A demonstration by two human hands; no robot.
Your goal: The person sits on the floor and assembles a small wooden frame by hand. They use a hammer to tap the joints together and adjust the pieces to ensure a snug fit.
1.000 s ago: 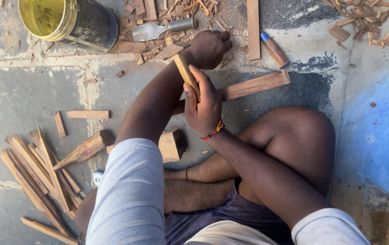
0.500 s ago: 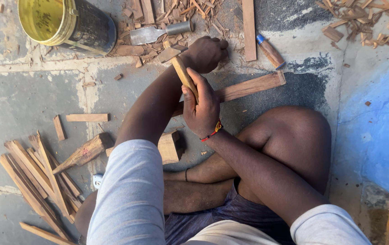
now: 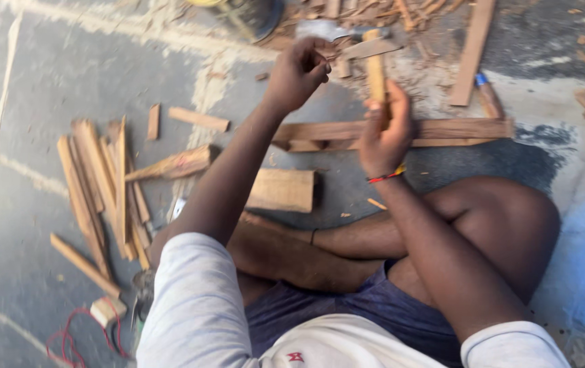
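Note:
I sit cross-legged on a concrete floor. My right hand, with a red and yellow band at the wrist, is closed around a short pale wood stick held upright. My left hand is raised in a fist just left of it, and a flat tan wood piece pokes out from the fingers toward the stick. Beyond both hands a metal-bladed tool lies among wood chips.
A long wood strip lies across the floor behind my hands, and a wood block by my shin. A pile of split sticks lies left. A bucket, a plank, a blue-handled tool and a red cord are around.
My left hand has lifted off the scrap pile and drawn back toward the stick. My right hand has raised the stick. The view has swung, pushing the bucket to the top edge.

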